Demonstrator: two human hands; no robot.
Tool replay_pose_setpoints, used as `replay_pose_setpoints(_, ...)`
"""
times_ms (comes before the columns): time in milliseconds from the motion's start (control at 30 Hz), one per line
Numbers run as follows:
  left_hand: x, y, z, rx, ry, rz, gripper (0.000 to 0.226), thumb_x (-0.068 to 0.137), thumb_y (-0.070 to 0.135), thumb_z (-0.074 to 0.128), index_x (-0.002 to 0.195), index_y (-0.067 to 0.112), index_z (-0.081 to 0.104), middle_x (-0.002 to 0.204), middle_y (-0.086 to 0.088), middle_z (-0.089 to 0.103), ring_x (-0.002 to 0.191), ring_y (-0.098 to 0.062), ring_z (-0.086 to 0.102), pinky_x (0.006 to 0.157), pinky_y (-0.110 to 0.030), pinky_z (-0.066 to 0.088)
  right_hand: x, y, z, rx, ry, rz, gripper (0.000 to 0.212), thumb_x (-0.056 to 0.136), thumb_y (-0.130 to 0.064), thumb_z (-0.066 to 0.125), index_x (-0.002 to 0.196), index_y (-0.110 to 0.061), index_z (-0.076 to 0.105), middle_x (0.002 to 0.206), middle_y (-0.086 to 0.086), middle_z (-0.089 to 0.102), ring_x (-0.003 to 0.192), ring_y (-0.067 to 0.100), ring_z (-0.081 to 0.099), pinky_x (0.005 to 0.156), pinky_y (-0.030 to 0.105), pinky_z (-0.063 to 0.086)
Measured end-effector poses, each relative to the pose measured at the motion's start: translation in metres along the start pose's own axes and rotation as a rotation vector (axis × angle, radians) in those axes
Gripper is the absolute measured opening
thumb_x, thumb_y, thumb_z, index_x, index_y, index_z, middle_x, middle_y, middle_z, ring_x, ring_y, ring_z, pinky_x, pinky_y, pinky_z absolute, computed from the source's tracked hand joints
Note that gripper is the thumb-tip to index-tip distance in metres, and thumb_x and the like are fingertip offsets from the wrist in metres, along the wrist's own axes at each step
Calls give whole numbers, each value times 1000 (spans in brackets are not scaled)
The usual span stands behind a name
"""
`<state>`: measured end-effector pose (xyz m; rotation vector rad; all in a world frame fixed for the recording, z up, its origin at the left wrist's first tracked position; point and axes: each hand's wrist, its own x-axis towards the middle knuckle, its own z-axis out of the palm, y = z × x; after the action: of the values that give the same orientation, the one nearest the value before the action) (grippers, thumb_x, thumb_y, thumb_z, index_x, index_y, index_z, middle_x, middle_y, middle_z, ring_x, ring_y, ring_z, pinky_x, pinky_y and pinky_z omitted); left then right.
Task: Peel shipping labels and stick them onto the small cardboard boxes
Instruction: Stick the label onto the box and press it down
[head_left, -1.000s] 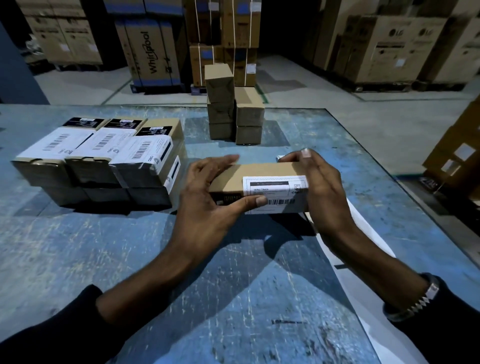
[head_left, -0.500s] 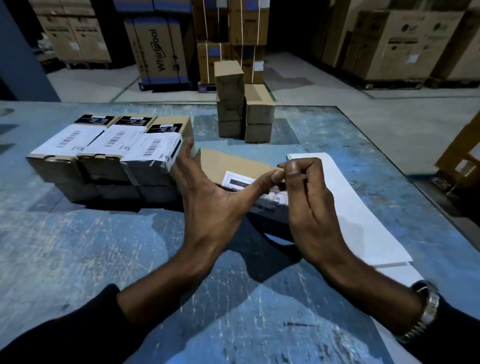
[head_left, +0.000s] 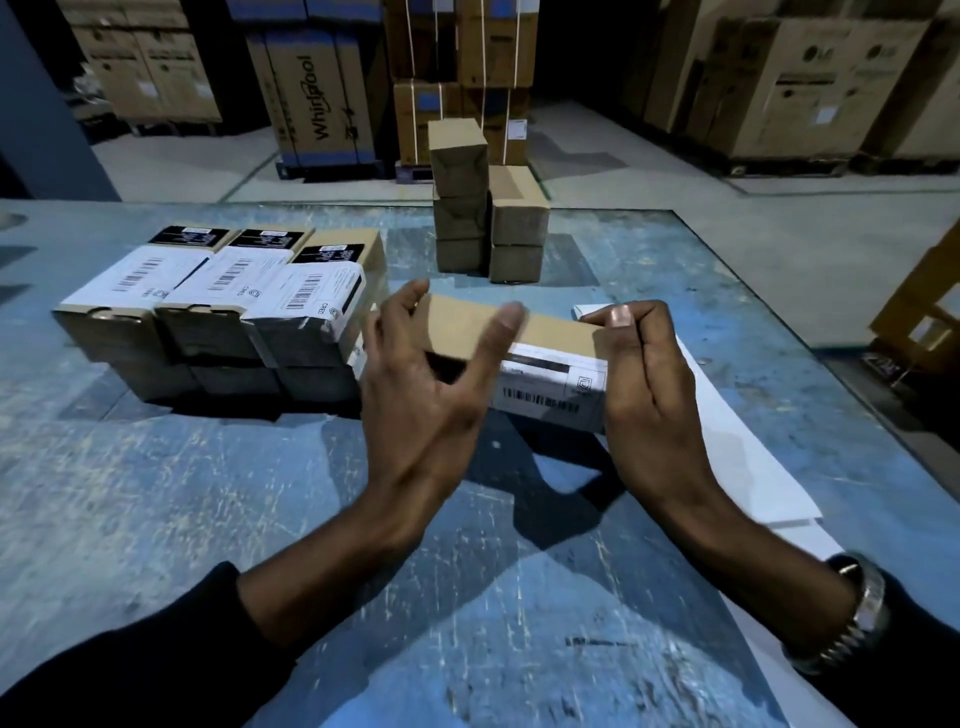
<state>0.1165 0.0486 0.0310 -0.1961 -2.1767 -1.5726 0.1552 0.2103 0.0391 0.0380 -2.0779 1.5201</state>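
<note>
Dim, bluish light; hard shadows under hands (head_left: 519, 395); motion blur; wide-angle bending at edges.

Tall carton (head_left: 317, 98) behind the counter: "Whirlpool", printed vertically
Large cartons (head_left: 826, 67) at right rear: LG logo
Label (head_left: 319, 296) on nearest stacked box: "CRED", beside a barcode
Label on held box (head_left: 550, 382): barcode, small print unreadable
</note>
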Motion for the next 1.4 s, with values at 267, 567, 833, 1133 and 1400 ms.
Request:
replay_pose_setpoints(267, 15, -11, -5, 87, 89, 139, 47, 94, 67, 62, 120, 28, 56, 110, 10, 67, 95, -11, 72, 70, -44, 64, -6, -3, 0, -8, 38, -44, 25, 113, -31, 37, 107, -17, 57, 94, -10, 66, 80, -5, 62, 61, 8, 42)
replay_pose_setpoints(567, 7, -1, -4, 84, 26, 118, 50, 89, 79, 61, 105, 32, 62, 102, 11, 71, 94, -13, 70, 74, -44, 61, 4, 3, -5, -15, 88, 83, 35, 117, -38, 33, 94, -31, 59, 92, -7, 72, 80, 2, 66, 63, 15, 47)
replay_pose_setpoints(833, 13, -4, -3, 60, 113, 210, 22, 106, 41, 59, 99, 22, 65, 96, 8, 70, 93, -12, 69, 74, -46, 58, 1, -7, -2, 87, 3, -27, 38, 101, -53, 63, 118, -19, 59, 102, -17, 70, 90, 1, 70, 67, 14, 53)
replay_pose_setpoints(1133, 6, -3, -2, 123, 51, 238, 53, 87, 78, 66, 108, 29, 67, 113, 14, 65, 107, 6, 61, 83, -28, 57, 9, 3, -6, -64, 45, -62, 15, 109, -29, 58, 111, -16, 63, 101, -12, 69, 90, -1, 68, 63, 12, 48)
replay_pose_setpoints(1400, 18, -19, -2, 104, 19, 133, 28, 98, 55, 53, 95, 32, 67, 101, 10, 73, 93, -11, 73, 71, -46, 64, 9, 2, -6, -49, -17, 57, 41, 103, -61, 58, 97, -21, 63, 87, -17, 73, 76, 1, 67, 63, 15, 47)
